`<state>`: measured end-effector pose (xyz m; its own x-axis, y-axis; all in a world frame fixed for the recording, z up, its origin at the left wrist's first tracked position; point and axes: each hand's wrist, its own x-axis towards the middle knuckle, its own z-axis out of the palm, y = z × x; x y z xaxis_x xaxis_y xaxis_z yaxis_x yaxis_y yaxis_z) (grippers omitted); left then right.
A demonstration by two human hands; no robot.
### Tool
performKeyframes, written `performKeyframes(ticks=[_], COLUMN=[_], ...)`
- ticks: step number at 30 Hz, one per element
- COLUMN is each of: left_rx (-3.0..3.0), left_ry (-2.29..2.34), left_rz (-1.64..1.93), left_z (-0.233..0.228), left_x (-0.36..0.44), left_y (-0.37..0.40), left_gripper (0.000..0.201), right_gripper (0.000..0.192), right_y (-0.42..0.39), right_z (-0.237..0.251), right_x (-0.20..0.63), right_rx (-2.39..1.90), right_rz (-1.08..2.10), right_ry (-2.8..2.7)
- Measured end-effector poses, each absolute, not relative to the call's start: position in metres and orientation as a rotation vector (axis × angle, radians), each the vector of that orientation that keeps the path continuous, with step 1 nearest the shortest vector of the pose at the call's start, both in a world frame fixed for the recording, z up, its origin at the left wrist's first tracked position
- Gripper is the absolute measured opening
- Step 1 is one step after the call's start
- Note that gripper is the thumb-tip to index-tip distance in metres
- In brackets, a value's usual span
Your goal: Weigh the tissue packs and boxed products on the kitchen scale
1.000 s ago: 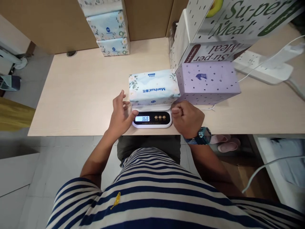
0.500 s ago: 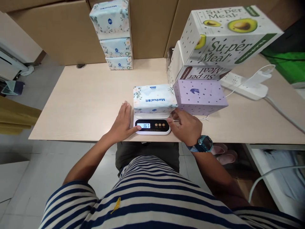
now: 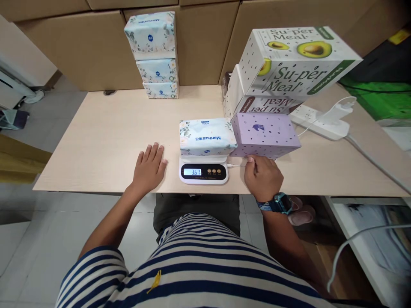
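Tissue pack (image 3: 207,139), floral, one: on the white digital scale (image 3: 204,179), between my two hands and slightly beyond them. Left hand (image 3: 149,169): open, laid flat on the table (image 3: 96,141), palm down. Right hand (image 3: 264,178): curled into a fist; I cannot tell whether anything is inside. Purple box (image 3: 266,130), one: just beyond the right hand. Scale display (image 3: 192,172) (I read 3.67 from here): lit, between the hands.

the digital scale (image 3: 203,173) shows digits 367; the tissue pack (image 3: 208,137) on it reads "manhua 漫花" and "400", inverted; the stack's top pack (image 3: 150,37), "manhua"; the avocado-printed box (image 3: 297,64) and the inverted box beneath (image 3: 272,104), "su-per meal".
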<state>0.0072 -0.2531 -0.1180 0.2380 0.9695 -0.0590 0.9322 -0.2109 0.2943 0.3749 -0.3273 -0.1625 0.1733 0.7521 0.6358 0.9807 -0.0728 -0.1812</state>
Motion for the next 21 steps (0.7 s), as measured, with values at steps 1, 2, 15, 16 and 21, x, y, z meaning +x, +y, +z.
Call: performKeyframes(ticks=[1, 2, 15, 16, 21], left_rx=[2.247, 2.248, 1.65, 1.605, 1.491], left_ry=[1.781, 1.783, 1.329, 1.258, 1.089], left_rz=[0.203, 0.204, 0.774, 0.884, 1.176], left_z=[-0.118, -0.119, -0.085, -0.086, -0.102], left_x=[0.009, 0.01, 0.046, 0.06, 0.09], left_y=[-0.254, -0.254, -0.28, -0.283, -0.299], left_gripper=[0.072, 0.072, 0.092, 0.09, 0.079], right_gripper=[0.038, 0.039, 0.061, 0.065, 0.082], right_y=[-0.327, -0.327, -0.341, -0.339, -0.33], right_z=[-0.163, -0.164, -0.144, -0.139, -0.099], right_x=[0.375, 0.376, 0.319, 0.307, 0.263], right_rx=[-1.882, -1.879, -1.267, -1.276, -1.176], right_rz=[-0.514, -0.509, 0.342, 0.382, 0.409], right_ry=[-1.632, -1.637, -1.288, -1.331, -1.602])
